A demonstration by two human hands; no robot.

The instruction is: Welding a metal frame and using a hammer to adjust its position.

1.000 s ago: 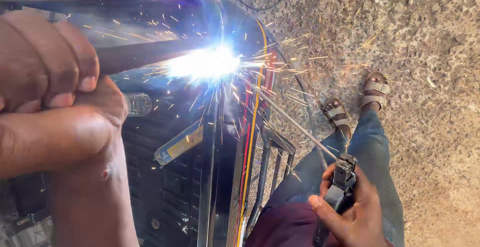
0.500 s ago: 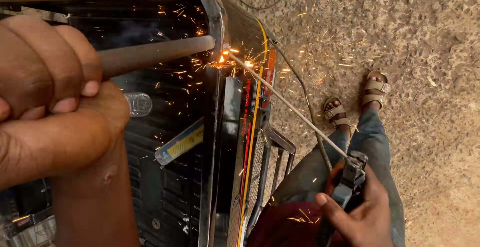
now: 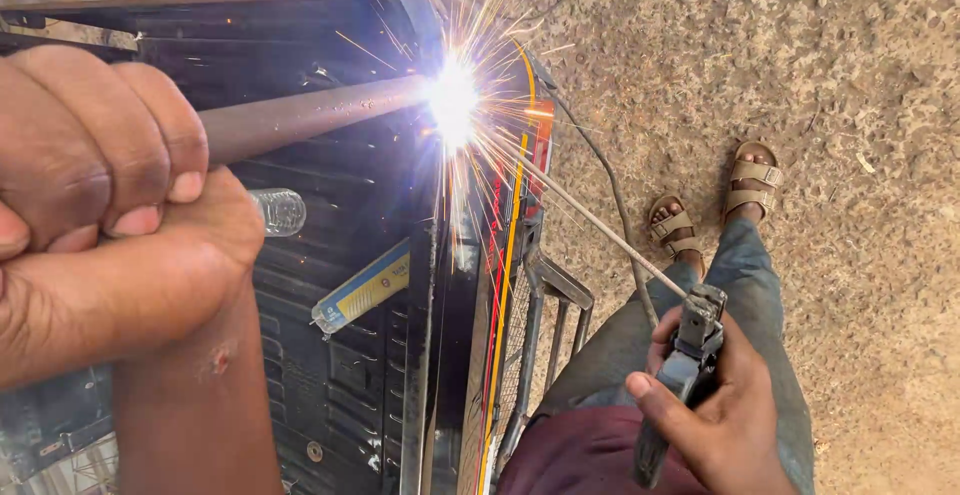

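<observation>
My left hand (image 3: 100, 185), far left of frame, is fisted round the metal pipe (image 3: 300, 120). My right hand (image 3: 725, 405), lower right, grips the electrode holder (image 3: 685, 375) w/ rod (image 3: 590, 220) sparking at the pipe's tip, top center.

Left hand (image 3: 100, 205) gripped a metal pipe (image 3: 300, 120), fist closed, close to camera. Right hand (image 3: 720, 405) clamped an electrode holder (image 3: 685, 370); welding rod (image 3: 590, 220) ran up to a bright arc (image 3: 452, 100) at the pipe's far end, sparks flying. Dark ribbed vehicle bed (image 3: 340, 385) below (a clear bottle (image 3: 278, 211) and a blue-yellow packet (image 3: 362, 290) lay in it). Sandalled feet (image 3: 715, 205) on dirt ground (image 3: 800, 75).
</observation>
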